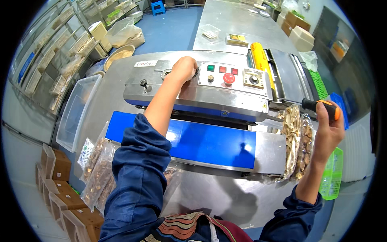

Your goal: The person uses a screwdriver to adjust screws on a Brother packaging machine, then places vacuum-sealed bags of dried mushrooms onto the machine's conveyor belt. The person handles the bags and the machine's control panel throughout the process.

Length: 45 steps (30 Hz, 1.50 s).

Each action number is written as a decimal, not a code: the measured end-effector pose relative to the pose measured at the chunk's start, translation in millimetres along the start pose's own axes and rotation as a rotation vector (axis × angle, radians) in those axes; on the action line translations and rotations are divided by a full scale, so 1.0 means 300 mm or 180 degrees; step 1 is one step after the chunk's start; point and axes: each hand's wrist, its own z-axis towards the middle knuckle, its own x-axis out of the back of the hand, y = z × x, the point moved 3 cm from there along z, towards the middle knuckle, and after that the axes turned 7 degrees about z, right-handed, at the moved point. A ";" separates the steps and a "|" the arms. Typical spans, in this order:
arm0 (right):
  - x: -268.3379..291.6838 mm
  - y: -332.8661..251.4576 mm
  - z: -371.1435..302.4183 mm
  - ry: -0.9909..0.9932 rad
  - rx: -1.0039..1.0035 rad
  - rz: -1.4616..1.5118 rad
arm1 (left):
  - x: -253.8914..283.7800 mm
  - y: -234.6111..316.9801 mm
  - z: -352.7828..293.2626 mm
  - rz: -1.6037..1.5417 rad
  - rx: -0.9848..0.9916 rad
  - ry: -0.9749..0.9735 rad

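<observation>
A steel band sealer (pixel 234 97) with a blue conveyor belt (pixel 209 143) stands on the table in front of me. My left hand (pixel 184 69) reaches over its top, fingers curled round a dark knob (pixel 196 72) that they mostly hide. Just right of that hand lies the control panel, with a red mushroom button (pixel 229 78) and a dial (pixel 254 79). At the sealer's right end my right hand (pixel 328 135) grips a screwdriver (pixel 314 106) by its black and orange handle. Its thin shaft points left toward the sealer's end; where the tip rests I cannot tell.
Clear bags of dried food (pixel 291 141) lie below the screwdriver, and more bags (pixel 98 169) sit at the left. A clear plastic bin (pixel 78 113), a yellow film roll (pixel 261 62) and a green basket (pixel 332 173) flank the sealer. Shelves (pixel 60 52) line the left wall.
</observation>
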 end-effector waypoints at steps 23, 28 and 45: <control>-0.018 -0.009 -0.053 -0.0083 -0.0195 0.0116 | 0.034 0.050 0.041 0.0872 0.0919 0.0316; 0.011 -0.042 -0.060 0.0053 -0.0128 0.0160 | 0.114 0.115 -0.059 -0.1000 0.0523 0.0498; -0.090 -0.102 -0.111 -0.0227 -0.0608 0.1000 | -0.137 0.401 -0.438 -0.5236 0.0596 -0.1560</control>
